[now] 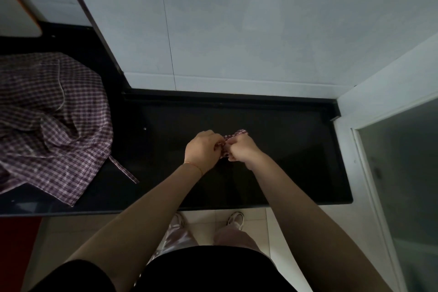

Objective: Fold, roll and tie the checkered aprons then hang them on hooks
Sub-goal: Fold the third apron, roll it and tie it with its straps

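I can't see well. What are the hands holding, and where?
Both hands, left and right, grip a small checkered bundle, pinching its near end.

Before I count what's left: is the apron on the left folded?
No. The apron pile lies crumpled and spread on the counter.

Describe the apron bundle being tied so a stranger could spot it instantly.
Find the black counter below the pale wall. At its middle, the left hand and right hand grip a small checkered bundle. Unlike the loose apron heap far left, it is compact.

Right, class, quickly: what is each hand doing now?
Left hand: fingers curled, pinching the small checkered apron bundle.
Right hand: fingers curled, gripping the same bundle.
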Demonstrator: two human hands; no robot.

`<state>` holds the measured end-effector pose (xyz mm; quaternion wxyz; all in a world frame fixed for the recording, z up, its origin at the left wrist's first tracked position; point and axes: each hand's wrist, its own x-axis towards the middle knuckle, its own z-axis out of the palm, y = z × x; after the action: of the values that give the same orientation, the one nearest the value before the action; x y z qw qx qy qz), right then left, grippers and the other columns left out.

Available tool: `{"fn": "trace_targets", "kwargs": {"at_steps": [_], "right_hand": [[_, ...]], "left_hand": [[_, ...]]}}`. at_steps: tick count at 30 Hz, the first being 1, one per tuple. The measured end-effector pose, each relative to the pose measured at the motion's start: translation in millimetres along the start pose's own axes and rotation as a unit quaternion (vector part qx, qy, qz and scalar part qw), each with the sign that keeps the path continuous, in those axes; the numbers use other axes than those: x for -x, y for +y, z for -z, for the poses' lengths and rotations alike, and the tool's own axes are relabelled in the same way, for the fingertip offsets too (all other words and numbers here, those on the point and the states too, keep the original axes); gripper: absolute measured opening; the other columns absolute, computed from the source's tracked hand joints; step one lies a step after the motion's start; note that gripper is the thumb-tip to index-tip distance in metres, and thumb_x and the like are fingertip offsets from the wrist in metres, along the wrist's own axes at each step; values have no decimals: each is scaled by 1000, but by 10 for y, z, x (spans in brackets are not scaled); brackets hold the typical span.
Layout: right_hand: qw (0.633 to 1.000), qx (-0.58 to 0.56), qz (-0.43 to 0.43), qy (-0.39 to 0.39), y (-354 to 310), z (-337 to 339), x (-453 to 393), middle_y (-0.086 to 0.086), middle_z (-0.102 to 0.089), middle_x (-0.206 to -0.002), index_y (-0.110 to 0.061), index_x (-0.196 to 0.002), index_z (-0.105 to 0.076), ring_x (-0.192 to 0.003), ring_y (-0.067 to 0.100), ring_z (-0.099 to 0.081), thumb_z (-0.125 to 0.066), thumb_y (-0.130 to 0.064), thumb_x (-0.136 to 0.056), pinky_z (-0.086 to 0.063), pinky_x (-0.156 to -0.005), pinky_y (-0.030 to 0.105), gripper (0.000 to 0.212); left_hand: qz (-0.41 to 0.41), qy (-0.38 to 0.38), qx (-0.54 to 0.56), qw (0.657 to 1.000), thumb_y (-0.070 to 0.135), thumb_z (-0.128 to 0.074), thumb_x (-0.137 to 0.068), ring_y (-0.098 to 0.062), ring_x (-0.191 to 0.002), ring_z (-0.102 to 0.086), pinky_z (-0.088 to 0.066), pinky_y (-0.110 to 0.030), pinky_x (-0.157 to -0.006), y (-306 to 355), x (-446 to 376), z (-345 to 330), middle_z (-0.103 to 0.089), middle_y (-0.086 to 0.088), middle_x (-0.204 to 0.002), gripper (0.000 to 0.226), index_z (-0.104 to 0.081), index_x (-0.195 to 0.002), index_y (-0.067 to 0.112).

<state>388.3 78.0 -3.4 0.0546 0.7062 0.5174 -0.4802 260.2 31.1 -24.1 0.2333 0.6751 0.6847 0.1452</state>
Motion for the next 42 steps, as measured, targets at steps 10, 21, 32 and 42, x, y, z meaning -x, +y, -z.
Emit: {"fn": "trace_targets", "kwargs": {"at_steps": [10, 21, 32, 42], "right_hand": [[993, -100, -63, 31, -78, 2, 1, 6, -68, -98, -13, -113, -63, -83, 17, -66, -59, -20, -97, -54, -59, 25, 17], [983, -163, 76, 49, 169, 56, 209, 2, -70, -100, -13, -107, -72, -84, 13, -70, -64, -10, -94, -58, -71, 23, 15], [982, -8, 136, 129, 266, 59, 186, 1, -64, -87, -17, -96, -61, -75, 13, -66, -59, -21, -98, -57, -69, 30, 5], [989, -133, 63, 24, 192, 159, 272, 4, -63, -81, -16, -95, -67, -63, 12, -57, -55, -26, -99, -44, -54, 25, 17]], "left_hand": [[6, 27, 31, 999, 29, -64, -92, -9, -84, -54, -52, -26, -72, 45, 26, -46, -59, 7, -94, 10, -69, -90, 21], [27, 0, 44, 999, 33, -67, -86, -7, -78, -48, -35, -19, -58, 62, 2, -31, -50, 11, -86, 13, -59, -81, 24], [3, -71, -7, 997, 33, -65, -88, -11, -84, -51, -47, -25, -70, -31, -113, 124, -53, 3, -101, 17, -53, -95, 25], [-28, -46, 116, 992, 21, -60, -96, -14, -116, -45, -41, -27, -99, 66, -43, -153, -52, 3, -127, 22, -70, -115, 23]]}}
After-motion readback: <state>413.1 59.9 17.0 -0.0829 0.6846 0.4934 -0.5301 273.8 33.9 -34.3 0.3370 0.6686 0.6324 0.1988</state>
